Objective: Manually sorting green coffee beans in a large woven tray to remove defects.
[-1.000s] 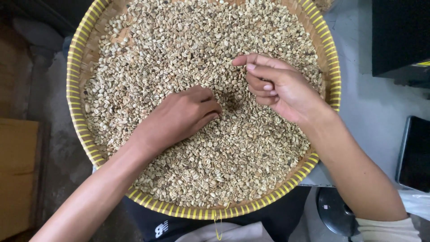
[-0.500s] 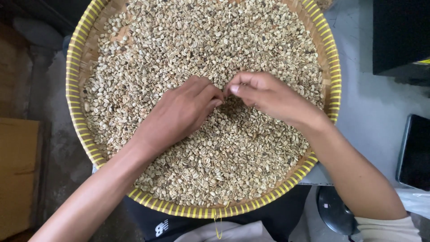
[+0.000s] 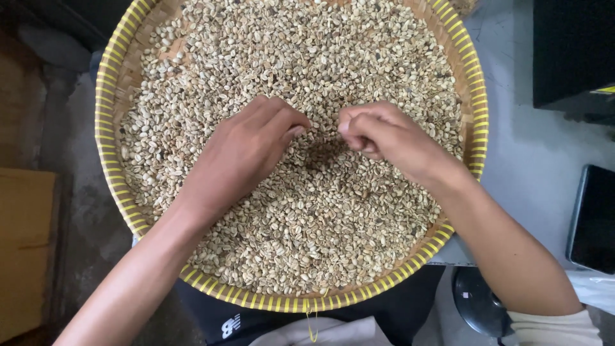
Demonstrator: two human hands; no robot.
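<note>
A wide round woven tray with a yellow-striped rim [image 3: 106,160] holds a thick layer of pale beige beans [image 3: 307,243], with a few darker ones mixed in. My left hand [image 3: 246,150] lies palm down on the beans near the tray's middle, fingers together and pointing right. My right hand [image 3: 378,134] sits just to its right, fingers curled and pinched together over the beans. Whether it holds any beans is hidden by the fingers. The two hands' fingertips are a short gap apart.
The tray rests at the edge of a grey surface [image 3: 532,166]. A dark box [image 3: 573,51] stands at the upper right, and a dark flat device [image 3: 592,221] lies at the right edge. A brown board [image 3: 25,250] is at the left. A black round stool [image 3: 480,304] shows below.
My right hand has come down and left from an open, raised pose and closed its fingers. My left hand has slid slightly up toward it.
</note>
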